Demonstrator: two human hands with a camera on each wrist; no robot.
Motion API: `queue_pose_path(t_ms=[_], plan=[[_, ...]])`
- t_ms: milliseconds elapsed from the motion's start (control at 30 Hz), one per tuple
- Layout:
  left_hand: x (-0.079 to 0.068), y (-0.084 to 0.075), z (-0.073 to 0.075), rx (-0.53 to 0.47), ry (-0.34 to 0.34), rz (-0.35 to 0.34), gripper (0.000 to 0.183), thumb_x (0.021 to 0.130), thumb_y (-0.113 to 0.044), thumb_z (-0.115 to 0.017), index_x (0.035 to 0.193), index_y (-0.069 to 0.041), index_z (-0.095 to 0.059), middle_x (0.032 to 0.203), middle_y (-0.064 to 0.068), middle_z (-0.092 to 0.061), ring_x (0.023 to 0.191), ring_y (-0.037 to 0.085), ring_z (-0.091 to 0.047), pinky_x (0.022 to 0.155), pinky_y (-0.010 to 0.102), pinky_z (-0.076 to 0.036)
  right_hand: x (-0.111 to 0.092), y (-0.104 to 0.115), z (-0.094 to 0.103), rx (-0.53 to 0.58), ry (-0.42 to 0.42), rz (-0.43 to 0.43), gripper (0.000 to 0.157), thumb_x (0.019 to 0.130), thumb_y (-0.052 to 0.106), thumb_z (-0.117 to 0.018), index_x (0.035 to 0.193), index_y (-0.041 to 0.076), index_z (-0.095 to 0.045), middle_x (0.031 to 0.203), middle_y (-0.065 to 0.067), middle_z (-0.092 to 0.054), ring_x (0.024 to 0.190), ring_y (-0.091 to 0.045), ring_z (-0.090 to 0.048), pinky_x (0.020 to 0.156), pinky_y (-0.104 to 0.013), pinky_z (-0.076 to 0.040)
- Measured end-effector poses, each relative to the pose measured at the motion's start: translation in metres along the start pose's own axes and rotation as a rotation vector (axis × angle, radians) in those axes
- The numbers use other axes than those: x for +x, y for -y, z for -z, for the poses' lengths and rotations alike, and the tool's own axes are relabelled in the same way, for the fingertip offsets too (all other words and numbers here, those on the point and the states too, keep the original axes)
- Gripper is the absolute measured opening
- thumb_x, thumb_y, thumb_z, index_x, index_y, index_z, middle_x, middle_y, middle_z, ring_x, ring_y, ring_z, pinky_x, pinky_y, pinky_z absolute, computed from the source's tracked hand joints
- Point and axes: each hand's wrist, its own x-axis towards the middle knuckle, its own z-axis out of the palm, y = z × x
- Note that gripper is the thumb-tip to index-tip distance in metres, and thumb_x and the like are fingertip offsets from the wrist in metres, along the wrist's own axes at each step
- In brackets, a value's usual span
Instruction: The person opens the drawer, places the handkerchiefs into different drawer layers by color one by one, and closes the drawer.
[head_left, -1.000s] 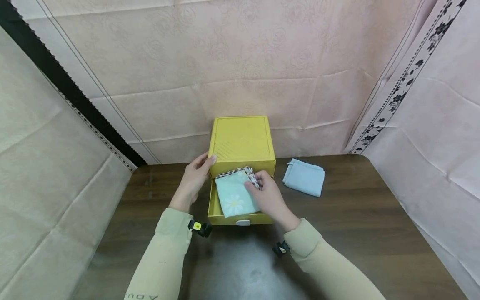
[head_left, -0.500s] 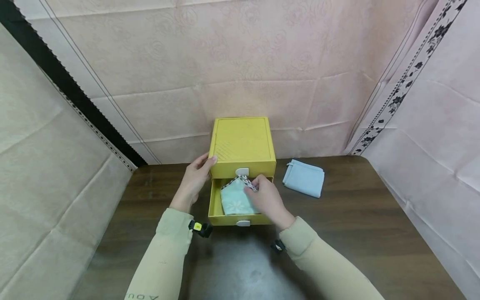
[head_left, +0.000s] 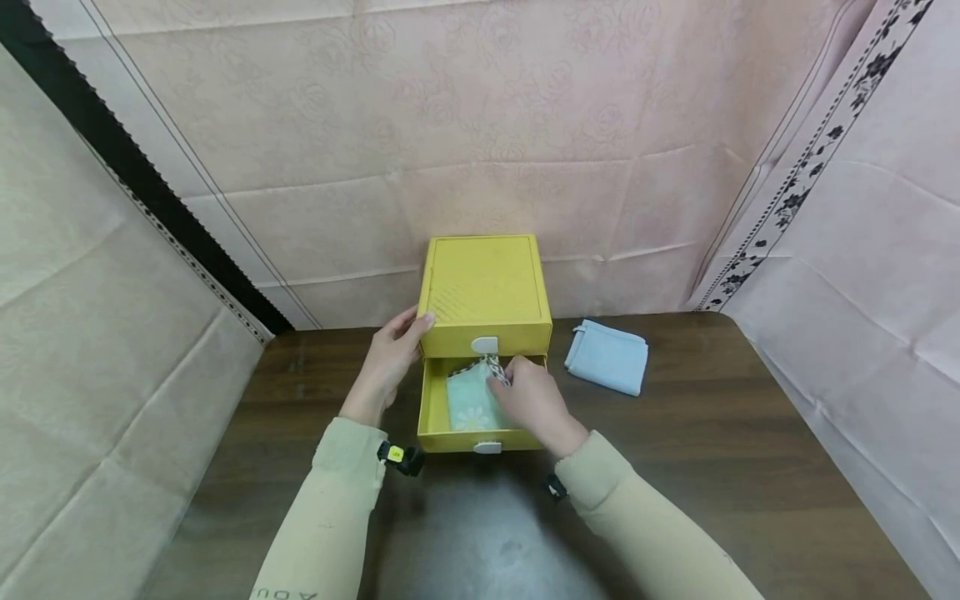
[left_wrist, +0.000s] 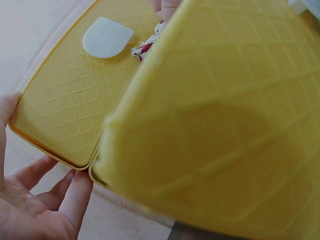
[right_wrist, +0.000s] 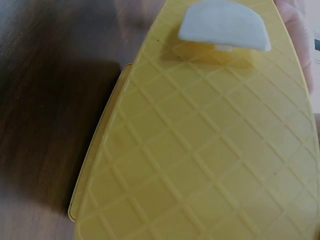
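Observation:
A small yellow two-drawer box (head_left: 486, 279) stands at the table's back edge, its lower drawer (head_left: 444, 442) pulled out and its upper one in place. My left hand (head_left: 384, 362) holds the box by its left side, thumb at the top front corner and fingers along the side wall. Inside the lower drawer lies a folded mint-green cloth (head_left: 471, 402) with a white flower and a patterned border. My right hand (head_left: 534, 404) reaches over the drawer's right side and pinches the cloth near that border. The right fingertips are mostly hidden. The left wrist view shows red in the border (left_wrist: 146, 46).
A folded light-blue cloth (head_left: 607, 357) lies on the dark wooden table (head_left: 705, 417), right of the box. White pull tabs (head_left: 484, 344) stick out from both drawer fronts. Pale patterned fabric (head_left: 480, 125) hangs behind and at both sides.
My right hand has lowered the mint-green cloth deeper into the open drawer, and the upper drawer's tab, hidden at first, now shows. My left hand stays on the box.

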Motion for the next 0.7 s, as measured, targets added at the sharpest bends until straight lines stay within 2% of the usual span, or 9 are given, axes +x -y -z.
queue_pose_path(t_ms=[167,333,500,700], plan=[[0.0005,-0.0009,-0.0007,0.007,0.002,0.005,0.077,0.081,-0.066,-0.064,0.145,-0.030,-0.044,0.142,-0.001,-0.046,0.124,0.018,-0.049,0.103,0.040,-0.043,-0.0008,-0.0004,0.0022,-0.035,-0.026,0.027,0.032,0.098,0.029,-0.056,0.075,0.008,-0.054,0.063,-0.003,-0.050,0.052,-0.016,-0.047,0.046,-0.030,-0.039],[0.0006,-0.0019,-0.0014,0.009,-0.003,0.011,0.077,0.081,-0.066,-0.063,0.146,-0.029,-0.044,0.142,-0.001,-0.046,0.124,0.018,-0.048,0.103,0.040,-0.042,-0.0001,0.0000,0.0036,-0.114,0.001,0.025,0.040,0.099,0.025,-0.055,0.063,0.009,-0.054,0.054,-0.002,-0.045,0.045,-0.015,-0.042,0.041,-0.030,-0.036],[0.0005,-0.0014,-0.0012,0.008,0.000,0.017,0.078,0.080,-0.067,-0.063,0.146,-0.030,-0.044,0.142,-0.001,-0.045,0.124,0.018,-0.048,0.103,0.041,-0.042,-0.0014,0.0025,0.0042,-0.198,0.027,0.007,0.030,0.098,0.024,-0.057,0.074,0.005,-0.061,0.059,-0.005,-0.052,0.051,-0.016,-0.050,0.044,-0.031,-0.043],[0.0001,-0.0021,-0.0004,0.007,0.000,0.010,0.077,0.080,-0.067,-0.064,0.145,-0.030,-0.045,0.141,-0.002,-0.046,0.124,0.018,-0.049,0.103,0.040,-0.042,-0.0095,0.0066,0.0105,-0.265,-0.027,0.060,0.027,0.096,0.025,-0.062,0.083,0.001,-0.061,0.063,-0.007,-0.054,0.055,-0.019,-0.055,0.048,-0.035,-0.048]])
